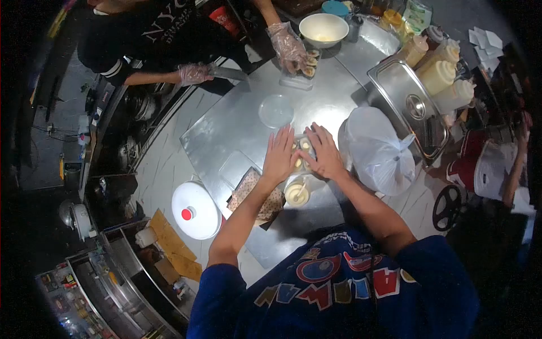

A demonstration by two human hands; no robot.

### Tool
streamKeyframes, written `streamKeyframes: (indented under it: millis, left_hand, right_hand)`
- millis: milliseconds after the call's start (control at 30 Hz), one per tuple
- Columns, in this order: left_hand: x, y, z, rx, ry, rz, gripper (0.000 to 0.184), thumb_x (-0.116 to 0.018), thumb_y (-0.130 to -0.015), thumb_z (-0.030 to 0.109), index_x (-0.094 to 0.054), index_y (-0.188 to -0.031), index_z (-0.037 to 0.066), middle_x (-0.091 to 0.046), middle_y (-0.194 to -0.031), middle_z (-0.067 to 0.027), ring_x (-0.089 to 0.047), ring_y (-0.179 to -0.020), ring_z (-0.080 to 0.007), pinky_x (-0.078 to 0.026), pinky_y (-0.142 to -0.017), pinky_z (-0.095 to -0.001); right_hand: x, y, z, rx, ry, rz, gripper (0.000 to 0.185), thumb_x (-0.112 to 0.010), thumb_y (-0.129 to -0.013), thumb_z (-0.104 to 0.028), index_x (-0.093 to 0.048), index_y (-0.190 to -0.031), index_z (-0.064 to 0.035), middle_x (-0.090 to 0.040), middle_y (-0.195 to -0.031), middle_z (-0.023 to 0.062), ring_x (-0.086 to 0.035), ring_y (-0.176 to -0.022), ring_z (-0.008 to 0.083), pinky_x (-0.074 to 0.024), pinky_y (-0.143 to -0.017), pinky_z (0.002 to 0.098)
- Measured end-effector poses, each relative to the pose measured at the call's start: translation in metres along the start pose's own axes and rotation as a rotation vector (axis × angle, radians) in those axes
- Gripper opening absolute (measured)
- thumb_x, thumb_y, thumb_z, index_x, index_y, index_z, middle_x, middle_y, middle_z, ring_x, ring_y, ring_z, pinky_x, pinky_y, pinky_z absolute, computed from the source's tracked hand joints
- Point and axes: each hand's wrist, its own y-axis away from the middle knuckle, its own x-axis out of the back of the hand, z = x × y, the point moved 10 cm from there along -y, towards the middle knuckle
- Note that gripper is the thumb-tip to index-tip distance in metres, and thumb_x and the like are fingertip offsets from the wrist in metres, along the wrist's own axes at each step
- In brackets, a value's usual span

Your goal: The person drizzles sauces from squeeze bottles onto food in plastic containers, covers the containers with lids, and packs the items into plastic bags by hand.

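Fingers stretched out, my left hand point(278, 155) and my right hand point(326, 152) lie at either side of a small clear plastic box point(302, 168). Pale, round food pieces point(305, 145) show between them; their exact kind is unclear. My palms and fingers partly hide the box, and I cannot tell whether its lid is fastened. Just below it stands an open cup of creamy sauce point(297, 193) with a utensil in it. Beyond my fingertips lies a round clear lid point(276, 111). Left of my left wrist is a patterned paper stack point(261, 199).
Across the steel table point(220, 127), a co-worker's gloved hand point(289, 50) touches rolls in a tray; the other holds a knife point(228, 73). A white bowl point(323, 30), tied plastic bag point(384, 155), steel pan point(409, 104), sauce bottles point(437, 77) and white lid point(196, 210) surround the work.
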Motion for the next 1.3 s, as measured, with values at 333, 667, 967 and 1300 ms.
streamKeyframes:
  millis: [333,667,967,1300]
  left_hand:
    - [-0.006,-0.001,-0.003,0.052,0.012,-0.025,0.073,-0.053,-0.102,0.034,-0.028,-0.159,-0.002,-0.024,-0.167,-0.0232,-0.021,-0.156,-0.0398,-0.012,-0.125,-0.059]
    - [0.003,0.009,-0.027,0.098,0.22,0.269,0.048,-0.05,-0.103,0.016,-0.048,-0.148,-0.001,-0.038,-0.158,-0.0253,-0.033,-0.148,-0.0451,-0.025,-0.123,-0.0547]
    - [-0.001,0.019,-0.052,0.203,0.556,0.416,0.039,-0.048,-0.103,0.007,-0.056,-0.14,0.0,-0.053,-0.145,-0.0231,-0.049,-0.133,-0.0431,-0.038,-0.115,-0.048]
    - [-0.004,0.026,-0.067,0.345,0.636,0.519,0.033,-0.045,-0.102,0.005,-0.067,-0.127,0.001,-0.066,-0.127,-0.0221,-0.059,-0.122,-0.0396,-0.044,-0.109,-0.0444]
  right_hand:
    - [-0.007,-0.001,-0.002,0.053,0.232,-0.003,0.073,-0.054,-0.102,-0.046,-0.038,-0.154,0.0019,-0.029,-0.164,0.0258,-0.02,-0.155,0.045,-0.0194,-0.124,0.0594]
    - [-0.024,-0.008,-0.002,0.023,0.217,-0.082,0.074,-0.054,-0.1,-0.042,-0.035,-0.155,0.0049,-0.025,-0.166,0.0236,-0.018,-0.156,0.042,-0.013,-0.122,0.0678]
    - [-0.032,-0.001,-0.018,0.121,0.395,-0.234,0.093,-0.053,-0.086,-0.08,-0.033,-0.162,-0.0316,-0.024,-0.169,0.0138,-0.014,-0.157,0.04,-0.0112,-0.115,0.079]
    - [-0.039,-0.006,-0.027,0.118,0.395,-0.253,0.119,-0.059,-0.071,-0.089,-0.037,-0.16,-0.0134,-0.026,-0.166,0.0243,-0.016,-0.155,0.0467,-0.0087,-0.117,0.076]
